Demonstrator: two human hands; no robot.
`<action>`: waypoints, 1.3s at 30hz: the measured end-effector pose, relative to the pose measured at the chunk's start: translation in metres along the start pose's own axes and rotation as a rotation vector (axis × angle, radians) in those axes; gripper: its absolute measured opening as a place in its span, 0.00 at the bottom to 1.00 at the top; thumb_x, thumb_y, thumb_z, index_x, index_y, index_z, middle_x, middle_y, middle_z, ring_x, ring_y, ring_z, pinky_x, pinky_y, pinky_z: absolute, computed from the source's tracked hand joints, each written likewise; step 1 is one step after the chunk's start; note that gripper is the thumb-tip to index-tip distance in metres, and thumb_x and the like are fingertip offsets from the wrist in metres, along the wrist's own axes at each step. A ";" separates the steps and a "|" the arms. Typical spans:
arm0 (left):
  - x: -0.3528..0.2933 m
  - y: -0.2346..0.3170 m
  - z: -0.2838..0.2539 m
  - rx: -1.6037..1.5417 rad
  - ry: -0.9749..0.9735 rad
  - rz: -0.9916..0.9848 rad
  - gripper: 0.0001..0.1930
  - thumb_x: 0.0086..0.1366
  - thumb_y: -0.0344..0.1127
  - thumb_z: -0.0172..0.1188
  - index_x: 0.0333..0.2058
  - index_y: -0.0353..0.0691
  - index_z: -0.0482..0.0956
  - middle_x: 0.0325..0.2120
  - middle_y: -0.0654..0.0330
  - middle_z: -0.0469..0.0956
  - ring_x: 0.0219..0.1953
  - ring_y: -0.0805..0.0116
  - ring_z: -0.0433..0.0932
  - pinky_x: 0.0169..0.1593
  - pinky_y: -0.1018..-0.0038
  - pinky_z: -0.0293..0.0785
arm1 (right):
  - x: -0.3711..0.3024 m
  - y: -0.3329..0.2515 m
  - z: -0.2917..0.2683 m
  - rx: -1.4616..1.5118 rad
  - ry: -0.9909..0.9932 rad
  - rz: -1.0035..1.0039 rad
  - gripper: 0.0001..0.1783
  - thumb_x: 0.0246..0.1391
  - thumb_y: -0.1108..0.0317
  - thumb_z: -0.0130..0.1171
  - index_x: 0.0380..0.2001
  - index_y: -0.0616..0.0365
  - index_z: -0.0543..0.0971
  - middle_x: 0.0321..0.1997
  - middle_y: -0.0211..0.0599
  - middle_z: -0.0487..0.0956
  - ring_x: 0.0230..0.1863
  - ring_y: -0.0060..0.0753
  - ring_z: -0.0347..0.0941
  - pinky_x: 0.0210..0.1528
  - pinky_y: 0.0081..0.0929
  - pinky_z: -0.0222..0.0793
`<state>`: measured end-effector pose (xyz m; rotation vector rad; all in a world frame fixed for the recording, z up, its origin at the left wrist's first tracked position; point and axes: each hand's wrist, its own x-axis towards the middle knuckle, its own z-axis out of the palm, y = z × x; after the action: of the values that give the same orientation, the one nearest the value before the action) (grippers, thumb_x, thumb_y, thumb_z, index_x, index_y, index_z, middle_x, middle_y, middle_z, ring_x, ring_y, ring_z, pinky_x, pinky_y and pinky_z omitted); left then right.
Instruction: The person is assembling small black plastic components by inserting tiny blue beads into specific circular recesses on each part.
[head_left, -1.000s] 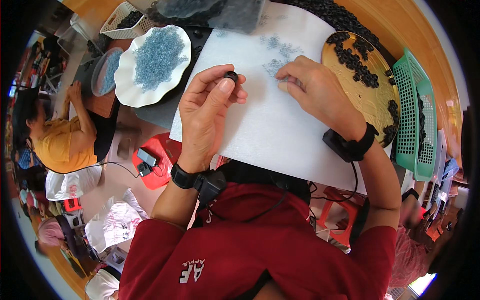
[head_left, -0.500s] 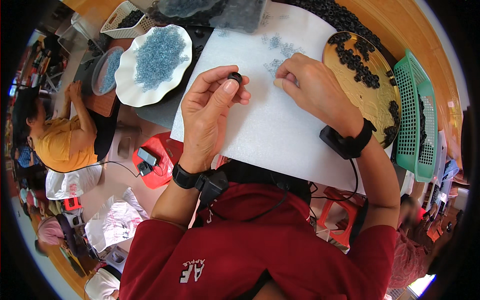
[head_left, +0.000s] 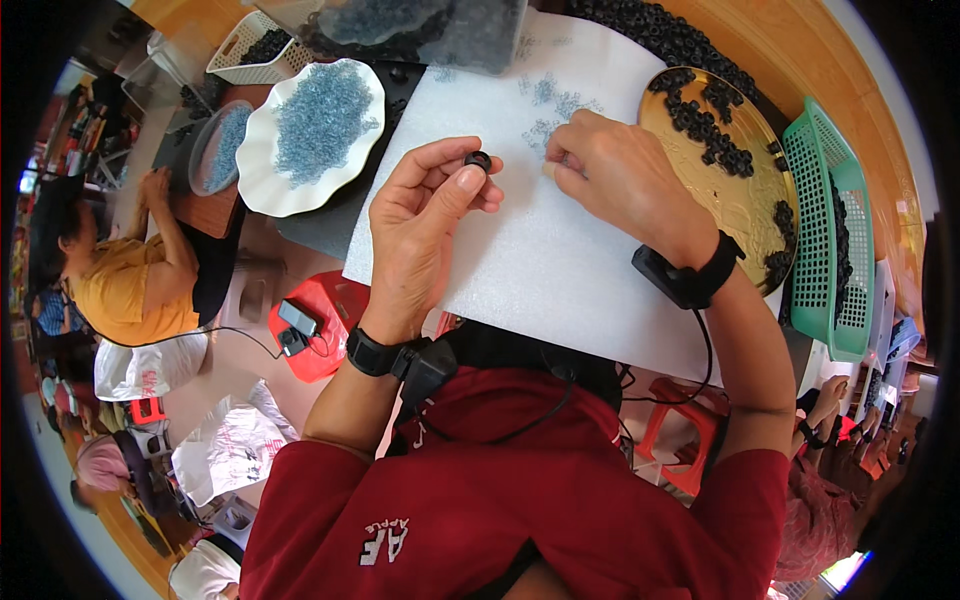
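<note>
While the left hand (head_left: 415, 230) is raised over the near-left part of a white sheet (head_left: 510, 270), its thumb and forefinger pinch a small black ring (head_left: 478, 160), tilted so that its opening shows; the other fingers curl loosely behind it. The right hand (head_left: 635, 180) is bent down at the wrist farther right, thumb and fingers drawn in toward each other beside a loose scatter of clear bluish pieces (head_left: 545, 92) on the sheet; whether these fingers grip a piece cannot be told, since the back of the hand hides part of them. To the left, a wavy-edged white plate (head_left: 257, 165) bears a broad heap of similar bluish pieces. Right of the right hand, a round golden tray (head_left: 745, 205) carries clusters of black rings, with a green basket (head_left: 812, 240) just beyond its outer edge. A dense pile of black rings (head_left: 670, 40) lies along the far edge of the sheet. Farther left, a person in a yellow top (head_left: 130, 300) sits with both hands together.
</note>
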<state>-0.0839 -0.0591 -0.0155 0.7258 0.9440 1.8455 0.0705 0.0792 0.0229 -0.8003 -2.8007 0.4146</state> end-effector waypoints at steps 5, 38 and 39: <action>-0.001 0.001 0.002 0.033 -0.008 -0.012 0.14 0.63 0.27 0.59 0.47 0.31 0.74 0.38 0.51 0.79 0.35 0.70 0.78 0.43 0.75 0.75 | 0.002 0.001 0.001 -0.083 0.005 -0.060 0.06 0.48 0.70 0.57 0.29 0.59 0.80 0.31 0.40 0.78 0.29 0.45 0.75 0.33 0.36 0.70; 0.008 -0.009 0.093 0.034 -0.280 -0.244 0.12 0.63 0.28 0.60 0.45 0.31 0.76 0.33 0.58 0.80 0.33 0.73 0.79 0.40 0.78 0.75 | -0.076 0.012 -0.035 0.962 0.464 0.006 0.08 0.58 0.75 0.56 0.40 0.64 0.79 0.40 0.32 0.75 0.39 0.21 0.72 0.42 0.18 0.67; 0.009 -0.011 0.095 0.034 -0.283 -0.243 0.12 0.63 0.28 0.60 0.45 0.31 0.76 0.33 0.58 0.80 0.33 0.73 0.79 0.40 0.78 0.75 | -0.076 0.013 -0.034 0.942 0.495 -0.004 0.08 0.57 0.75 0.56 0.40 0.64 0.79 0.40 0.32 0.74 0.39 0.22 0.72 0.42 0.18 0.67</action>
<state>-0.0079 -0.0193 0.0271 0.8285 0.8395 1.4738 0.1496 0.0556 0.0426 -0.5487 -1.8211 1.2019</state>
